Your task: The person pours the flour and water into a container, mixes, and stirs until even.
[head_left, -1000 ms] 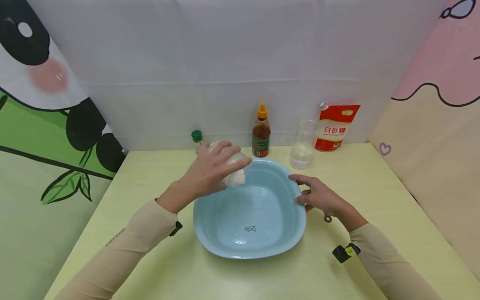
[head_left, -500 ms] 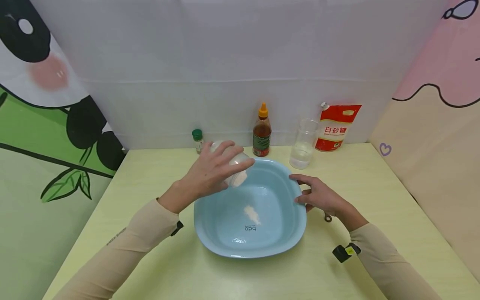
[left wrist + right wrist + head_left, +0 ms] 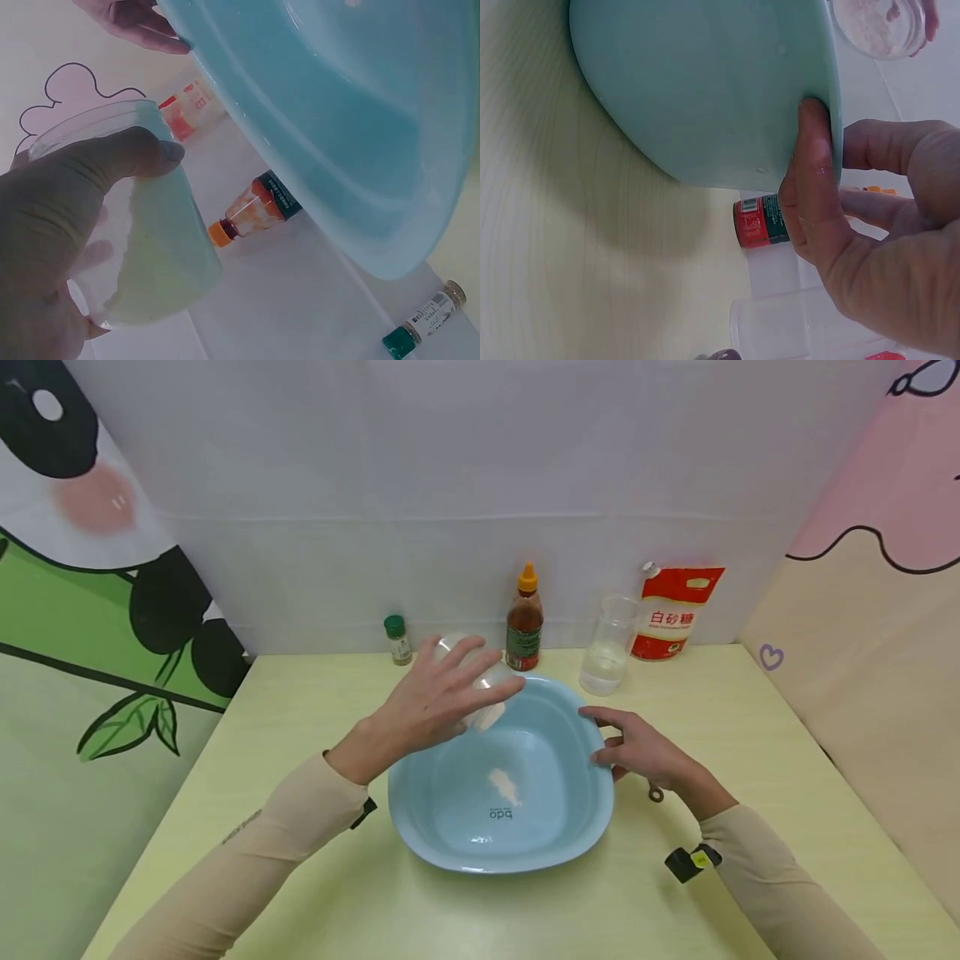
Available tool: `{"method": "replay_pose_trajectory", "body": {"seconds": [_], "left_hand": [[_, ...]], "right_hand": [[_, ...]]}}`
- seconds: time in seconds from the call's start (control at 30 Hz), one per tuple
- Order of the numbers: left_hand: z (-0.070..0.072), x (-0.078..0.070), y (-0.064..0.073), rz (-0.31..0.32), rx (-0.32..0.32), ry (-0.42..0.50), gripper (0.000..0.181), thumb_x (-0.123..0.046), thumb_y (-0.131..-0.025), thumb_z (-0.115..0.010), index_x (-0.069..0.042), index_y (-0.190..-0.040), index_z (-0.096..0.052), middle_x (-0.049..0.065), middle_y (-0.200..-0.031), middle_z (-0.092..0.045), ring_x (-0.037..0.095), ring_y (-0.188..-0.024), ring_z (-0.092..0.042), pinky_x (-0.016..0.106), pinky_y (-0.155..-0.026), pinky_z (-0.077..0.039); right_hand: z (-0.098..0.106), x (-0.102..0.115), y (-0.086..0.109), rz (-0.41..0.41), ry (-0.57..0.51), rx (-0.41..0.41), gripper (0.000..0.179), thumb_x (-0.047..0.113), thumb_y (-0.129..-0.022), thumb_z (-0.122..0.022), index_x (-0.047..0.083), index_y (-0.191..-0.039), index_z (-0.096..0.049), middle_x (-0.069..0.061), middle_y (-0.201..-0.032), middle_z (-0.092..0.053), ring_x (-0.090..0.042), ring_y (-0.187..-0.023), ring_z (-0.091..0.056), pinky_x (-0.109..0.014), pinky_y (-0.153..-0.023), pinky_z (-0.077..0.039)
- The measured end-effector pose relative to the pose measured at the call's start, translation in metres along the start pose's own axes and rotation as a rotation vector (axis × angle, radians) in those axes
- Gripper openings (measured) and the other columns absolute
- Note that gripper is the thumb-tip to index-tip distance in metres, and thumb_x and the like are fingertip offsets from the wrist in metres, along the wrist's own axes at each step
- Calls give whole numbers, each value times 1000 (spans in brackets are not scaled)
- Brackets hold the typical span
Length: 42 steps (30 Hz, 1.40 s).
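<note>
My left hand (image 3: 438,702) grips a clear cup (image 3: 161,247) with white powder in it, tilted over the back left of a pale blue basin (image 3: 465,843). In the left wrist view the thumb lies across the cup's near side and the powder slopes along its wall. A small patch of white powder (image 3: 504,787) lies on the basin floor, just behind the printed letters. My right hand (image 3: 641,752) pinches the basin's right rim, with fingers (image 3: 815,172) on the outer wall and the thumb over the inside.
Along the back of the table (image 3: 750,735) stand a small green-capped jar (image 3: 397,643), a red sauce bottle (image 3: 523,631) with an orange tip, a glass of clear liquid (image 3: 602,664) and a red-and-white pouch (image 3: 669,618). Beside my right wrist, a small ring-ended object (image 3: 656,794) shows partly.
White powder has dropped from the cup onto the basin floor. My left hand has moved slightly right and up with the tilted cup. My right hand has stayed on the rim.
</note>
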<state>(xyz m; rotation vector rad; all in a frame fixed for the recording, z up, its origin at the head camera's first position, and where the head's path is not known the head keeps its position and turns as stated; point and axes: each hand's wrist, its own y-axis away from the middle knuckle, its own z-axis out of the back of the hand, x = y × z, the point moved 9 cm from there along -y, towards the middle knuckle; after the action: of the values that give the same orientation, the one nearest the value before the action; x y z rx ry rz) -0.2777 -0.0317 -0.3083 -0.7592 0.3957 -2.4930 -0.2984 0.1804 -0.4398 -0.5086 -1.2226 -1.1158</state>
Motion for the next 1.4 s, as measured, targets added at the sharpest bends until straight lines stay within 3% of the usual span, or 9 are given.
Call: {"method": "replay_pose_trajectory", "body": {"seconds": [0.5, 1.1, 1.4], "left_hand": [[4, -5, -2, -26, 48, -16, 79, -32, -71, -87, -38, -139, -47, 8, -139, -55, 33, -130, -47, 61, -93, -44], [12, -8, -6, -48, 37, -42, 80, -34, -70, -87, -38, -138, -46, 7, -140, -54, 32, -129, -47, 61, -92, -43], [8, -8, -9, -53, 85, -31, 83, -37, -68, -88, -38, -140, -46, 7, -142, -53, 32, -132, -45, 62, -94, -43]], "right_hand": [[-1, 0, 1, -7, -7, 5, 72, 1, -91, -64, 0, -154, -30, -31, -143, -45, -30, -99, -71, -46, -71, -60], [0, 6, 3, 3, -6, 13, 70, 0, -91, -63, 0, -154, -30, -31, -141, -45, -32, -99, -71, -46, -71, -60], [0, 3, 3, -3, -7, 11, 70, 0, -92, -63, -1, -154, -30, -31, -141, -46, -32, -100, -71, -46, -71, -60]]}}
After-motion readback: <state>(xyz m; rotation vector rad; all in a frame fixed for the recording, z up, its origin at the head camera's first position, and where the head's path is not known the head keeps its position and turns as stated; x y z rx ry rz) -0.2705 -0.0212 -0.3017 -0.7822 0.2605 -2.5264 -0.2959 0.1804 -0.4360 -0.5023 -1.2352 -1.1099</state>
